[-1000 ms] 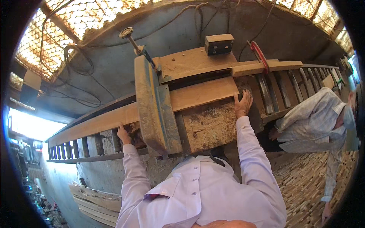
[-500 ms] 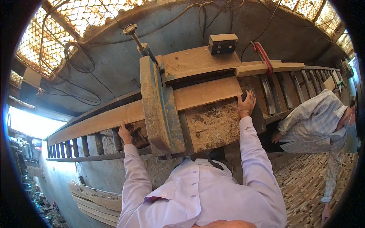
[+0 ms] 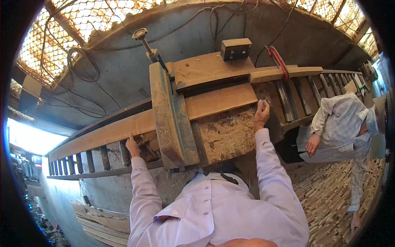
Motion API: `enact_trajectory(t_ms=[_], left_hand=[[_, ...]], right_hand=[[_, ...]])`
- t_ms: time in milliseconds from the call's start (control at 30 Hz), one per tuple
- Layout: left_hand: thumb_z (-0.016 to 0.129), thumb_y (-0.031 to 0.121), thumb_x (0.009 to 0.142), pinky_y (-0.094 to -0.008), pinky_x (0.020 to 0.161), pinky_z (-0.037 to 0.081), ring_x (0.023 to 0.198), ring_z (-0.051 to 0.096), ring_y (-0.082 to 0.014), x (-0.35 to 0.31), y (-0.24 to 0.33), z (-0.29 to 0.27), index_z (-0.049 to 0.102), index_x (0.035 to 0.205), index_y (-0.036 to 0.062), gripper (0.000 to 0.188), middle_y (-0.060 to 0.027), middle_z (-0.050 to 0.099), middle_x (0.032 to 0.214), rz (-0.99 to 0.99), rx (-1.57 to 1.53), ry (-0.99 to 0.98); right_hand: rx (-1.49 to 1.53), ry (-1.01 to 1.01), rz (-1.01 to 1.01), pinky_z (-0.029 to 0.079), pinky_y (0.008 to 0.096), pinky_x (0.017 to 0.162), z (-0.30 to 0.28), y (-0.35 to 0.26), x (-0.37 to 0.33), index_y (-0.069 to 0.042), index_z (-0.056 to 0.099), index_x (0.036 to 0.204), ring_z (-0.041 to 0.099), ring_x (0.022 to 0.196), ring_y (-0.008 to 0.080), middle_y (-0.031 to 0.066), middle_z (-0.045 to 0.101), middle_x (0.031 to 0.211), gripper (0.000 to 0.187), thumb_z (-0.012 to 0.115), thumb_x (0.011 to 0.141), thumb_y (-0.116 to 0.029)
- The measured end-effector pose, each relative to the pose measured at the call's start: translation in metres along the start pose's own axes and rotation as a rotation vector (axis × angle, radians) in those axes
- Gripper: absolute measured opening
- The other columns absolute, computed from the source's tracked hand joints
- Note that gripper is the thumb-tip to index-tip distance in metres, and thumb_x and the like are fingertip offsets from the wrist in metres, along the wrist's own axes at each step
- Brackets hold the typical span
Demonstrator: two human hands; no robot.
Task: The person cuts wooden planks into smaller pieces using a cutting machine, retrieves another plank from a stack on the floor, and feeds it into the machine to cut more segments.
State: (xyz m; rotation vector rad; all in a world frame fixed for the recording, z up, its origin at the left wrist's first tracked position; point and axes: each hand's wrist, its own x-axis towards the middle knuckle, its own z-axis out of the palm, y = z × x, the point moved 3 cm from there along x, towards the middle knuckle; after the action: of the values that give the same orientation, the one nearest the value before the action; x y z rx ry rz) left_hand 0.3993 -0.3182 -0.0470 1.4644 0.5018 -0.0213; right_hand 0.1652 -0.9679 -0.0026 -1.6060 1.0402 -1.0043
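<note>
A long wooden board (image 3: 222,101) lies across the woodworking machine's bed, running under its upright blue housing (image 3: 168,119), which is coated in sawdust. Left of the housing, my left hand (image 3: 132,146) grips the board's near edge, a finger resting on its top face. My right hand (image 3: 261,115) is just beside the board's right end, with its fingers drawn together at the tips. Whether they pinch anything is too small to tell. A sawdust-covered plate (image 3: 230,136) lies between the housing and my right hand.
Metal rollers (image 3: 302,96) extend on both sides. A red clamp (image 3: 277,61) holds a wooden strip (image 3: 304,71) behind the bed, near a dark block (image 3: 235,50). A co-worker in a checked shirt (image 3: 337,123) stands at right, beside stacked wood pieces (image 3: 337,189). Planks (image 3: 103,222) lie lower left.
My right hand has come off the board's end, its spread fingers drawing together. My left hand stays at the near edge. The co-worker's nearer hand now shows in front of the shirt.
</note>
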Motion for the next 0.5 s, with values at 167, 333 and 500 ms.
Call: enact_trajectory(t_ms=[167, 333, 500], left_hand=[[0.064, 0.047, 0.096, -0.0383, 0.061, 0.057, 0.078, 0.069, -0.0253, -0.003, 0.002, 0.001, 0.062, 0.111, 0.0003, 0.05, -0.0109, 0.069, 0.098, -0.027, 0.01, 0.003], [0.061, 0.047, 0.097, -0.0407, 0.062, 0.058, 0.079, 0.07, -0.0284, -0.003, 0.004, 0.0, 0.059, 0.108, -0.0024, 0.051, -0.017, 0.067, 0.097, -0.008, 0.069, 0.038], [0.063, 0.049, 0.096, -0.0433, 0.065, 0.058, 0.081, 0.068, -0.0289, -0.005, 0.005, 0.001, 0.059, 0.11, -0.0027, 0.053, -0.0156, 0.065, 0.099, 0.005, 0.051, 0.04]], right_hand=[[0.404, -0.481, 0.51, 0.056, 0.0341, 0.08, 0.061, 0.007, -0.09, 0.0, 0.057, 0.121, 0.066, 0.096, 0.0234, 0.0121, 0.066, 0.105, 0.041, 0.065, 0.097, -0.032], [0.57, -0.588, 0.969, 0.058, 0.043, 0.09, 0.125, -0.009, -0.121, 0.003, 0.053, 0.126, 0.064, 0.109, 0.0283, 0.0158, 0.06, 0.123, 0.05, 0.068, 0.095, -0.033], [0.578, -0.636, 0.824, 0.059, 0.044, 0.092, 0.129, -0.004, -0.126, 0.005, 0.052, 0.126, 0.064, 0.108, 0.0303, 0.0153, 0.059, 0.123, 0.046, 0.066, 0.097, -0.028]])
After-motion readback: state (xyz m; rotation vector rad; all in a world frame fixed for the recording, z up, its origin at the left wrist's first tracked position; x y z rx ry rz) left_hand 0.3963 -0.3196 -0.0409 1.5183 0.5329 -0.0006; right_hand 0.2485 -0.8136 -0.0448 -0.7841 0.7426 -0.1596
